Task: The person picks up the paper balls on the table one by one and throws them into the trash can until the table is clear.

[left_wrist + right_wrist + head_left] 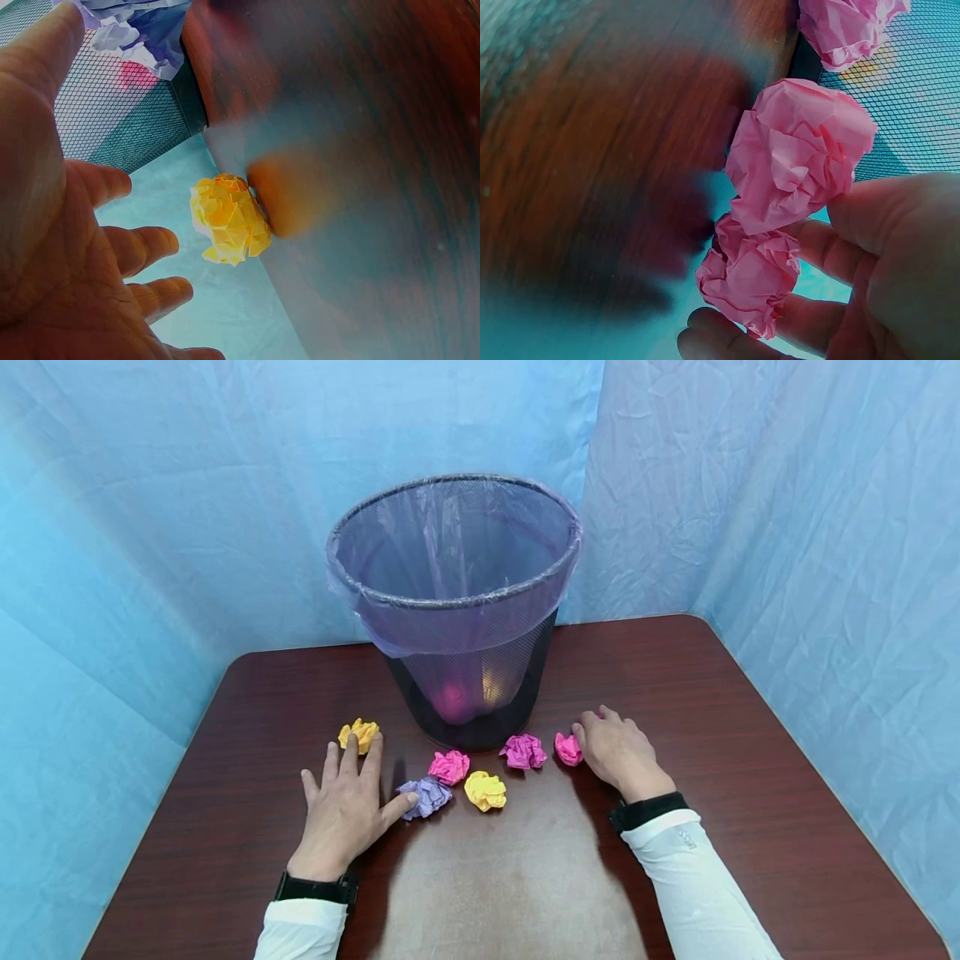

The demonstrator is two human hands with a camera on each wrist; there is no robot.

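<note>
My left hand point(341, 814) is spread above the table, its fingers near a yellow crumpled paper ball point(359, 736). In the left wrist view, that yellow ball point(229, 220) lies beyond the fingertips, apart from them. The left thumb reaches a purple crumpled paper ball point(425, 797); contact is unclear. My right hand point(618, 753) curls around two pink crumpled paper balls. In the right wrist view, the thumb is against the larger pink ball point(799, 154), while the fingers curl around the smaller pink ball point(750, 274). The hand hides most of them in the head view.
A black mesh wastebasket point(420, 697) with a purple plastic liner stands at the back; pink and yellow shapes show through its mesh. Before it lie a pink ball point(449, 767), a yellow ball point(485, 791) and a magenta ball point(523, 752). Blue cloth point(225, 510) surrounds the brown table point(750, 777).
</note>
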